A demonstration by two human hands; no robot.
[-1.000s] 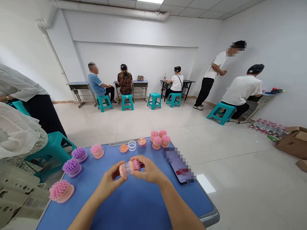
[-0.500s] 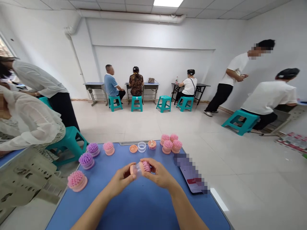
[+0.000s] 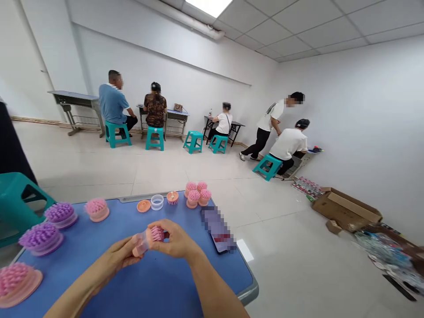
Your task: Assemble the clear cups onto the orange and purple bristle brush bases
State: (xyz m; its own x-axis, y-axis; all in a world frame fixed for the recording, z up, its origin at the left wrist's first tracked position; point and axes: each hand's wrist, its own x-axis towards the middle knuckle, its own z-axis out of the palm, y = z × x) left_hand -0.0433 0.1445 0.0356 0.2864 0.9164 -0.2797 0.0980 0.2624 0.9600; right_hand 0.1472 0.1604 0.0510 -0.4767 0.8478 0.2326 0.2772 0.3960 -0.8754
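Note:
Above the blue table [image 3: 172, 287] I hold a scalp massage brush [image 3: 142, 241] sideways between both hands. It has pink bristles, a clear middle and a peach base. My left hand [image 3: 121, 255] is closed around the base end, its fingers partly hidden. My right hand [image 3: 175, 240] grips the bristle end with thumb and fingers. Beyond the hands lie a peach disc [image 3: 143, 206], a clear ring [image 3: 157, 202] and a peach bristle head [image 3: 172, 198] turned over, its bristles facing down.
Purple brushes [image 3: 41, 238] and pink brushes [image 3: 96, 209] stand along the left. Several pink brushes [image 3: 193, 198] cluster at the far right corner, near a phone [image 3: 217, 229]. A teal stool [image 3: 20, 203] stands left of the table. Seated people and a cardboard box [image 3: 346, 207] are farther off.
The view has swung to the right, so the table and hands appear farther left. My left hand has shifted its hold on the base; the brush remains between both hands.

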